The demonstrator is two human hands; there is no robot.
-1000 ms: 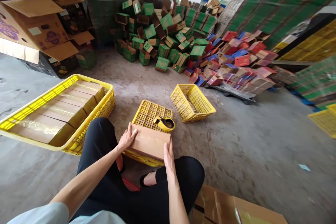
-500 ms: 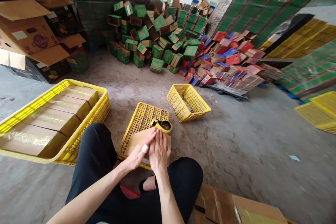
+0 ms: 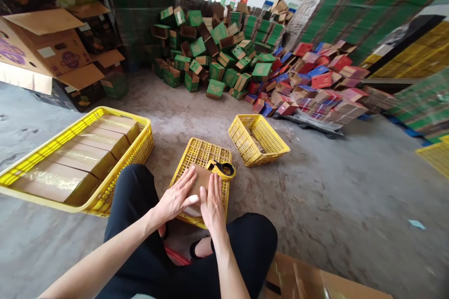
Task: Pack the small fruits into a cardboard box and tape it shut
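A small brown cardboard box lies on an upturned yellow plastic crate between my knees. My left hand rests on the left side of the box, its fingers stretched out and flat. On the right side lies my right hand, also flat with straight fingers. Neither hand grasps anything. The hands cover much of the box. Just beyond my right fingertips, a yellow and black tape dispenser sits on the crate.
Left of me, a large yellow crate holds several taped cardboard boxes. A smaller yellow basket stands ahead on the concrete floor. Flattened cardboard lies beside my right knee. Green boxes and red and blue boxes are heaped farther back.
My hands have moved apart from being together over the cardboard; the left went to its left side. More of the box top shows between them. The view has shifted slightly left.
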